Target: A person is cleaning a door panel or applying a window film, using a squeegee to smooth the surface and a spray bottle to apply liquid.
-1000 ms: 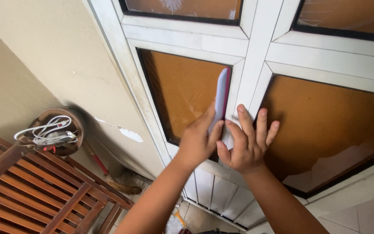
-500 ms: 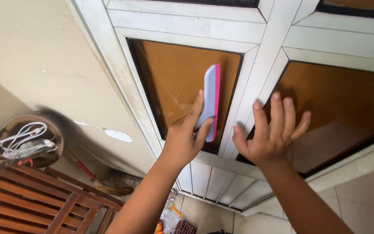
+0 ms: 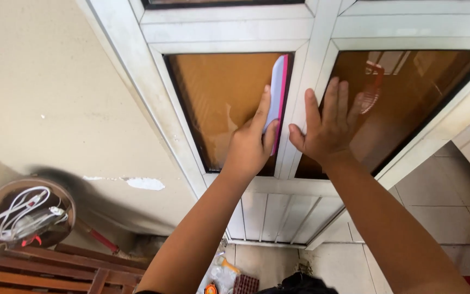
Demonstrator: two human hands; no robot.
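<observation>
The left hand (image 3: pixel 250 146) grips a flat pink-edged scraper (image 3: pixel 278 92), fingers (image 3: pixel 261 111) closed round its lower end, pressing it upright against the amber pane (image 3: pixel 218 103) at the pane's right edge, just beside the white frame post (image 3: pixel 305 87). The right hand (image 3: pixel 327 128) lies flat and spread, holding nothing, on that post and the neighbouring pane (image 3: pixel 409 98). Left of the post and lower down, white cables (image 3: pixel 20 212) sit in a round dish above a slatted wooden chair (image 3: pixel 55 272).
</observation>
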